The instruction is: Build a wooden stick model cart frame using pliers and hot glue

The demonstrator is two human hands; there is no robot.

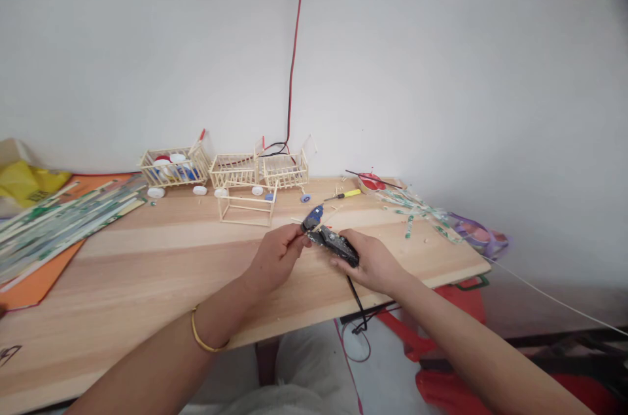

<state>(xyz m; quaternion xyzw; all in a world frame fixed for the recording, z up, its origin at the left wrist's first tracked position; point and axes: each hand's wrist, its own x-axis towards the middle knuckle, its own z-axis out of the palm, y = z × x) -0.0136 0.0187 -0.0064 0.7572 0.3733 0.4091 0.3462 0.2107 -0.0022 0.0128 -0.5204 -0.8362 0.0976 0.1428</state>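
Observation:
My right hand (370,263) is wrapped round a black glue gun (336,245) whose cord hangs off the table's front edge. The fingers of my left hand (277,254) are pinched together right at the gun's tip, holding something too small to make out, perhaps a thin stick. A blue tool (313,216) lies just beyond the gun's nozzle. An open stick frame (246,204) stands a little farther back on the wooden table (147,271).
Three stick carts (226,169) with bottle-cap wheels line the wall. A yellow-handled screwdriver (343,194) and a red dish (371,181) lie at the back right. Green-and-white strips (59,218) cover an orange sheet at left. A red-black wire (293,55) hangs down the wall.

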